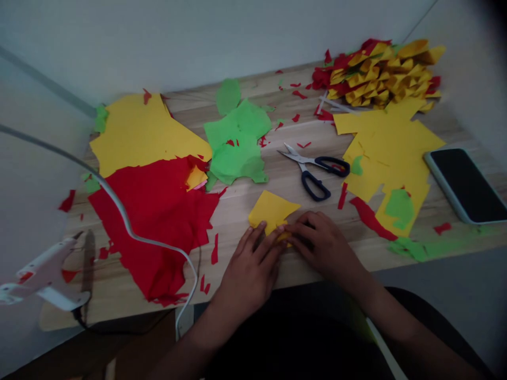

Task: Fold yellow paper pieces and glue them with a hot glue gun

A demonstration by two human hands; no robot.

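At the left end of a wooden bench [237, 211], a white glue gun [59, 295] stands at the near edge. A white cable [158, 243] curves across the view, in front of red paper [154, 203] that overlaps a yellow sheet [138, 132] behind it. Next come green paper [240, 134] and, to its right, scissors [307, 159] with blades slightly parted and dark handles pointing right. At the far right are a heap of folded yellow and red pieces [382, 79], a cut yellow sheet with green scraps on it, and a phone [469, 184], dark screen up. Red scraps are scattered throughout.

The left hand [253, 258] lies palm down, fingers spread, fingertips on a small yellow piece [269, 206]. The right hand [325, 245] meets it from the right, fingers bent; whether they pinch, I cannot tell.

The small yellow piece lies at the bench's near middle, nearer than the scissors, its right corner pointed, its near edge partly hidden by fingers.
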